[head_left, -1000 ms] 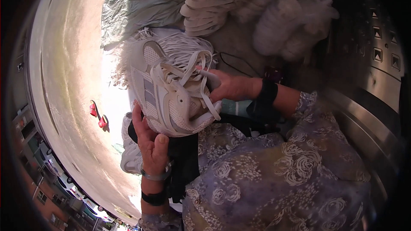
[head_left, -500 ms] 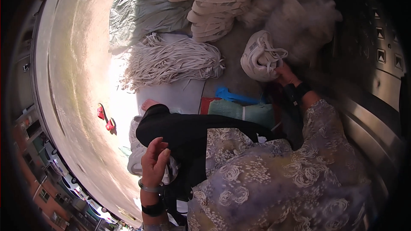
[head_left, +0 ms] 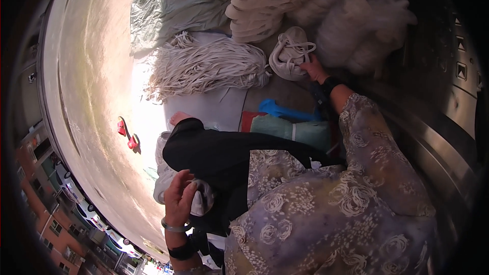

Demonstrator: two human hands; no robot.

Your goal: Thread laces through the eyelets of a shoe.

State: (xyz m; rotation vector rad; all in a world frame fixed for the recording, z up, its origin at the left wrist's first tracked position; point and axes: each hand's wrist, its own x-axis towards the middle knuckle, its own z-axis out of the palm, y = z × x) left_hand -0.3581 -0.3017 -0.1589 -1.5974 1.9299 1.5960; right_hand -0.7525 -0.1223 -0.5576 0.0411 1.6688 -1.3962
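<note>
My right hand (head_left: 314, 69) grips a white sneaker (head_left: 290, 53) by its heel end; the laces lie in loose loops over its opening. That sneaker stands just in front of a stack of similar sneakers (head_left: 262, 7). To its left spreads a large bundle of white shoelaces (head_left: 209, 69), gathered at its right end. Raised beside my dark trouser leg, my left hand (head_left: 180, 196) has bent fingers with the thumb apart and holds nothing visible. More pale sneakers (head_left: 162, 181) lie next to my left hand, partly hidden by it and my leg.
A fluffy pale heap (head_left: 361, 20) lies right of the stack. Between my leg and the sneaker are a blue strip-like object (head_left: 285, 110) and a green wrapped roll (head_left: 290, 131). A crumpled pale green sheet (head_left: 175, 7) spreads at far left. Red sandals (head_left: 127, 135) lie on the ground.
My right hand has carried the sneaker left and away from me, closer to the lace bundle and stack. My left hand has barely moved.
</note>
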